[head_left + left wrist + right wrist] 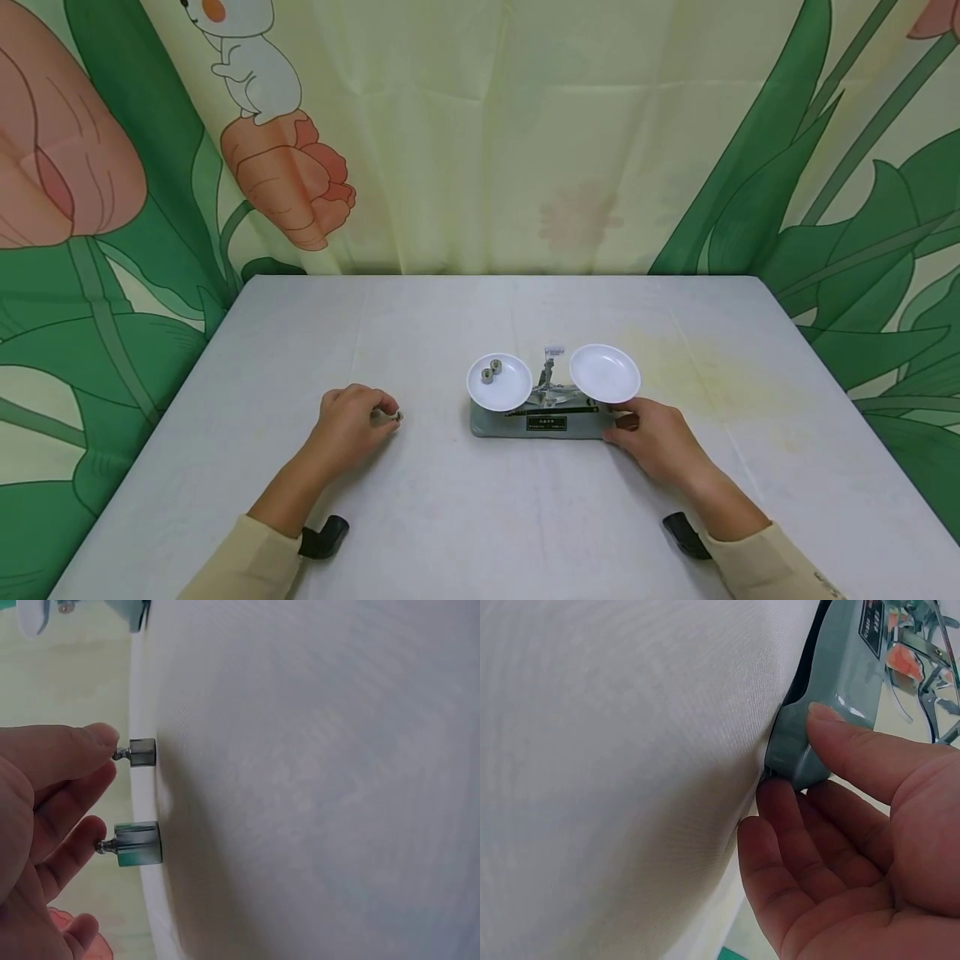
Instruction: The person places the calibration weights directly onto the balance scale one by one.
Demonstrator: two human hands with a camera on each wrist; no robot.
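the left hand [352, 433] mostly hides the weights [139, 844] at its fingertips. the right hand [656, 437] covers the scale's [493, 424] end; left of that grip, the label [547, 423] is too small to read from where i stand. behind both grips, the sleeves [247, 562] run off the head view's bottom edge.

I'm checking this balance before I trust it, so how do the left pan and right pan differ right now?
The left pan carries two small metal weights; the right pan is bare. The left pan appears lower than the right pan. The right grip holds the balance base near the right pan; no hand is beside the left pan. Both are round and white.
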